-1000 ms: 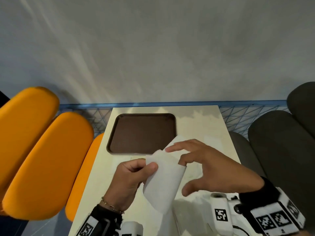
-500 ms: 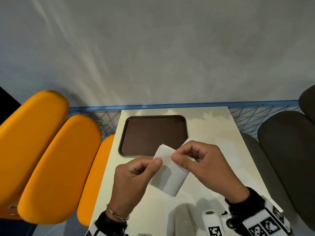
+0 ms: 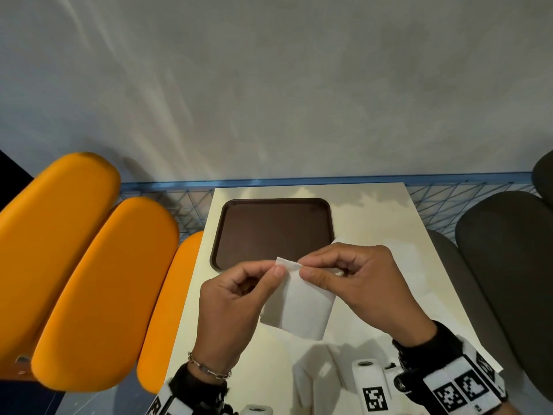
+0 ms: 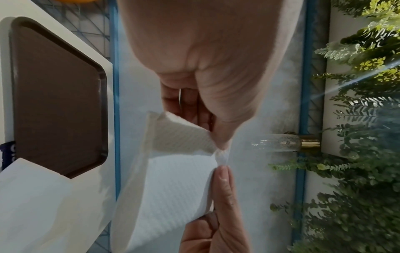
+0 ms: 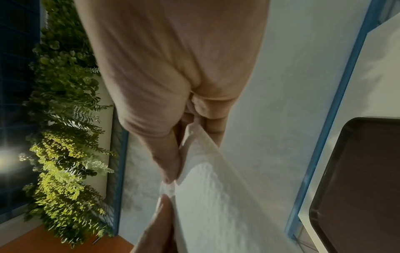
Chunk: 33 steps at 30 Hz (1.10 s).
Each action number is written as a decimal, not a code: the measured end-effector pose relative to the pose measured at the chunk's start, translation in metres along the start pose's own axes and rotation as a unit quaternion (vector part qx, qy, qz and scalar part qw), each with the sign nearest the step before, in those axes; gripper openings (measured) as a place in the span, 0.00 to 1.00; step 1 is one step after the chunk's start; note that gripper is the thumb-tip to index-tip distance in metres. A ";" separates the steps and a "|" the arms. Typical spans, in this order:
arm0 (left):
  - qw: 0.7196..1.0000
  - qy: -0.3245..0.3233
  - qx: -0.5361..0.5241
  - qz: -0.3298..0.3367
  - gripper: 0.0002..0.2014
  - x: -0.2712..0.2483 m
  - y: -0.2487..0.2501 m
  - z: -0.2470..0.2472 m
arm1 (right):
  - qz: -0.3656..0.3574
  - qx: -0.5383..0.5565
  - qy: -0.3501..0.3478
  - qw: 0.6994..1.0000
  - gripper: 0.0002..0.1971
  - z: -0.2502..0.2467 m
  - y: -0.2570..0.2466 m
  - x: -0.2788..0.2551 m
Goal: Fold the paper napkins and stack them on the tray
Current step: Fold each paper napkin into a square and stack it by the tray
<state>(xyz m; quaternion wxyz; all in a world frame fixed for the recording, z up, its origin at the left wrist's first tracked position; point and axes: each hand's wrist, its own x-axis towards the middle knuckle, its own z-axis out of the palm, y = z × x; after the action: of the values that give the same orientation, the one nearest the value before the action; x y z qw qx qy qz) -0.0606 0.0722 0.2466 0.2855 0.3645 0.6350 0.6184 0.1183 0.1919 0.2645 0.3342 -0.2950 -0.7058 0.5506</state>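
Folding step: your left hand (image 3: 236, 298) and right hand (image 3: 359, 283) pinch the paper napkin's (image 3: 299, 310) top edge above the table, near the brown tray (image 3: 272, 232); next, crease it flat.

Wall (image 3: 269, 85): grey, plastered, with pale diagonal light streaks. Blue rail (image 3: 299, 181) along its base, wire mesh (image 3: 434, 202) below. Cream table (image 3: 389, 235), glossy top. Orange padded seats (image 3: 89, 280) on the left, dark grey seats (image 3: 508, 265) on the right. Wrist views: leafy green plants (image 4: 357, 119), bright glare (image 5: 4, 159).
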 end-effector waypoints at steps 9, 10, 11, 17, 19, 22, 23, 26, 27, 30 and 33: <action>0.999 0.009 -0.013 0.031 0.12 -0.001 0.001 0.004 | 0.059 0.019 -0.030 0.998 0.07 -0.004 -0.002 -0.001; 0.999 0.012 -0.017 0.028 0.12 -0.002 0.002 0.005 | 0.068 0.019 -0.033 0.997 0.07 -0.004 -0.002 -0.001; 0.999 0.012 -0.024 0.022 0.12 -0.003 0.002 0.006 | 0.073 0.017 -0.033 0.997 0.07 -0.005 -0.003 -0.001; 0.997 0.031 -0.064 -0.025 0.13 -0.004 0.004 0.015 | 0.071 0.003 -0.007 0.997 0.06 -0.012 -0.007 -0.004; 0.996 0.036 -0.072 -0.034 0.13 -0.005 0.004 0.017 | 0.075 0.004 0.007 0.997 0.06 -0.012 -0.007 -0.004; 0.996 0.044 -0.071 -0.038 0.13 -0.006 0.002 0.022 | 0.084 0.002 0.023 0.996 0.07 -0.013 -0.008 -0.006; 0.996 0.046 -0.071 -0.040 0.14 -0.007 0.001 0.023 | 0.085 -0.003 0.028 0.996 0.08 -0.014 -0.007 -0.006; 0.995 0.053 -0.064 -0.048 0.14 -0.008 0.000 0.026 | 0.086 -0.007 0.039 0.996 0.11 -0.017 -0.006 -0.008; 0.995 0.057 -0.064 -0.050 0.14 -0.008 -0.001 0.027 | 0.086 -0.010 0.041 0.995 0.12 -0.019 -0.006 -0.009; 0.994 0.064 -0.068 -0.058 0.12 -0.007 -0.003 0.028 | 0.087 -0.034 0.041 0.995 0.15 -0.025 -0.007 -0.012; 0.994 0.060 -0.068 -0.067 0.12 -0.006 -0.005 0.028 | 0.099 -0.044 0.008 0.994 0.16 -0.036 -0.009 -0.013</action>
<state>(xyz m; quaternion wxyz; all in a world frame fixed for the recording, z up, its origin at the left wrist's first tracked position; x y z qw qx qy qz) -0.0353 0.0838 0.2391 0.3121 0.2634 0.6302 0.6604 0.1540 0.2002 0.2776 0.2705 -0.3816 -0.6940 0.5474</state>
